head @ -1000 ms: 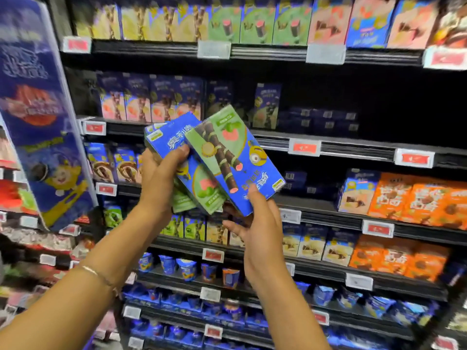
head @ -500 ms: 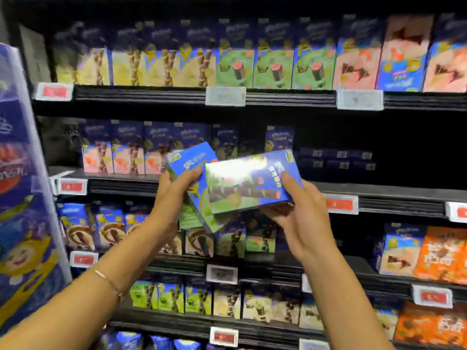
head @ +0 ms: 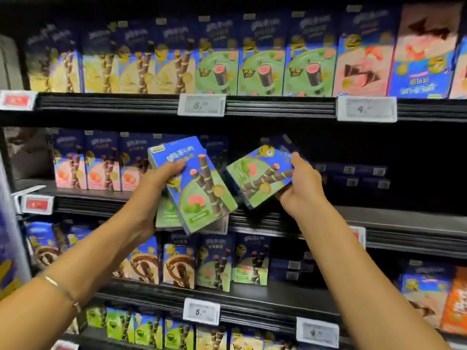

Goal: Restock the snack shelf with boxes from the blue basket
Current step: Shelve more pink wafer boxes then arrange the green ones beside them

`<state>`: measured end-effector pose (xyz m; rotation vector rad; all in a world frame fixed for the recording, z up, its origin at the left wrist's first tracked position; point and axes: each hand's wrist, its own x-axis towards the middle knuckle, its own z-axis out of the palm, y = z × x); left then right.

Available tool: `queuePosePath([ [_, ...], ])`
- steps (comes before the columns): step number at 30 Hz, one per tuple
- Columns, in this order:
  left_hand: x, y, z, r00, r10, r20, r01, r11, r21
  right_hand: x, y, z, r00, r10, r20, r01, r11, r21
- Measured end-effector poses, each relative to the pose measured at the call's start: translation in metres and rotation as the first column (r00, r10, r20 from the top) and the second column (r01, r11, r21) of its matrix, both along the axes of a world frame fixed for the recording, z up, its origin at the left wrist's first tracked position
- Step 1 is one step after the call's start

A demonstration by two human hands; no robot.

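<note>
My left hand (head: 156, 183) grips a small stack of blue-and-green wafer-roll boxes (head: 194, 188), held upright and tilted in front of the second shelf (head: 379, 218). My right hand (head: 300, 188) holds a single matching box (head: 260, 178) turned on its side, just right of the stack and apart from it, at the dark open gap of that shelf. The blue basket is out of view.
Pink wafer boxes (head: 86, 162) stand at the left of the second shelf; flat dark boxes (head: 353, 175) lie at its back right. The top shelf holds yellow, green (head: 262, 69) and pink boxes. Lower shelves carry more snack boxes and price tags (head: 201, 104).
My right hand has pulled one box off the stack and carried it to the right, towards the shelf gap. The view has risen, and the left hand keeps the remaining boxes.
</note>
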<state>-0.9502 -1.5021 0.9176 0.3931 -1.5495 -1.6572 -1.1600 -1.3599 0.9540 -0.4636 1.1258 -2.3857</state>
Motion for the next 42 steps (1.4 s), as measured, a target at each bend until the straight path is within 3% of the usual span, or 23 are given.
queuePosePath([
  [3, 0.006, -0.004, -0.003, 1.000, -0.010, -0.007, 0.009, 1.000, -0.024, -0.009, -0.029, 0.003, 0.999, -0.019, -0.047, 0.021, 0.999, 0.048],
  [5, 0.010, -0.009, -0.003, 1.000, -0.013, -0.004, 0.013, 1.000, -0.017, -0.007, -0.051, -0.004, 0.982, -0.038, -0.183, 0.065, 0.987, 0.145],
  [9, 0.009, -0.026, 0.009, 1.000, 0.016, -0.017, -0.016, 1.000, -0.009, -0.002, -0.090, -0.012, 0.852, -0.037, -0.522, 0.249, 0.906, 0.343],
  [13, 0.006, -0.040, 0.017, 0.999, 0.038, 0.006, -0.037, 0.996, -0.086, -0.004, -0.126, -0.007, 0.809, -0.004, -0.588, 0.313, 0.849, 0.426],
  [16, 0.003, -0.052, 0.013, 1.000, 0.024, -0.019, -0.026, 0.994, -0.108, -0.012, -0.149, -0.007, 0.676, -0.041, -0.736, 0.459, 0.805, 0.377],
  [19, -0.001, -0.059, 0.012, 0.999, -0.001, -0.051, -0.004, 0.997, -0.080, -0.017, -0.159, -0.004, 0.513, 0.005, -0.858, 0.620, 0.690, 0.374],
  [23, -0.010, -0.065, 0.012, 0.996, -0.026, -0.087, 0.018, 0.996, -0.090, -0.016, -0.163, 0.003, 0.426, 0.077, -0.901, 0.690, 0.617, 0.379],
  [28, -0.020, -0.067, 0.013, 0.993, -0.017, -0.118, 0.004, 0.994, -0.111, -0.017, -0.164, 0.011, 0.463, 0.109, -0.879, 0.647, 0.637, 0.420],
  [32, -0.023, -0.063, 0.014, 0.992, -0.039, -0.121, 0.025, 0.993, -0.118, -0.023, -0.157, 0.015, 0.432, 0.175, -0.885, 0.647, 0.623, 0.439],
  [37, -0.022, -0.067, 0.011, 0.994, -0.029, -0.110, 0.016, 0.993, -0.114, -0.042, -0.138, 0.028, 0.475, -0.008, -0.880, 0.689, 0.625, 0.367],
  [39, -0.022, -0.068, 0.010, 0.994, -0.025, -0.109, 0.012, 0.993, -0.113, -0.051, -0.130, 0.035, 0.382, -0.010, -0.924, 0.756, 0.579, 0.306],
  [42, -0.023, -0.069, 0.008, 0.994, -0.023, -0.109, 0.009, 0.992, -0.128, -0.064, -0.124, 0.044, 0.172, 0.135, -0.976, 0.853, 0.475, 0.216],
])
